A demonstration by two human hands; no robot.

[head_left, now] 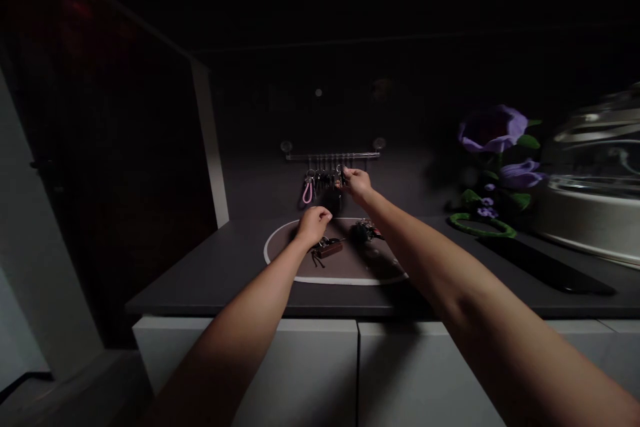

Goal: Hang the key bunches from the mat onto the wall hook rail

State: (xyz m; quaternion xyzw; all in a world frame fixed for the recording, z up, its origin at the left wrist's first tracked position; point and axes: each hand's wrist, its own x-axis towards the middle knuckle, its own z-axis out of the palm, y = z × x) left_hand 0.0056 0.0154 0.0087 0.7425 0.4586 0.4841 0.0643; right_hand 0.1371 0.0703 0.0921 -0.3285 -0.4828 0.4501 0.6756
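Observation:
A clear rail [333, 157] on the back wall carries several hooks with keys [323, 179] and a pink strap loop [309, 191]. My right hand [357, 183] is up at the right part of this row, its fingertips closed on a key ring [339, 169]. Lower and to the left, my left hand [314, 223] hovers over the round mat with fingers curled together; whether anything is between them is hidden. Just below it lies a bunch of keys with a brown leather fob [330, 250]. Another dark bunch of keys [367, 230] rests on the mat, beneath my right forearm.
The mat [345, 282] with a pale border lies on a dark counter [200, 280] above white cabinet doors [310, 367]. To the right are purple artificial flowers [495, 130], a flat black slab [550, 267] and a large domed container [595, 213]. The scene is dim.

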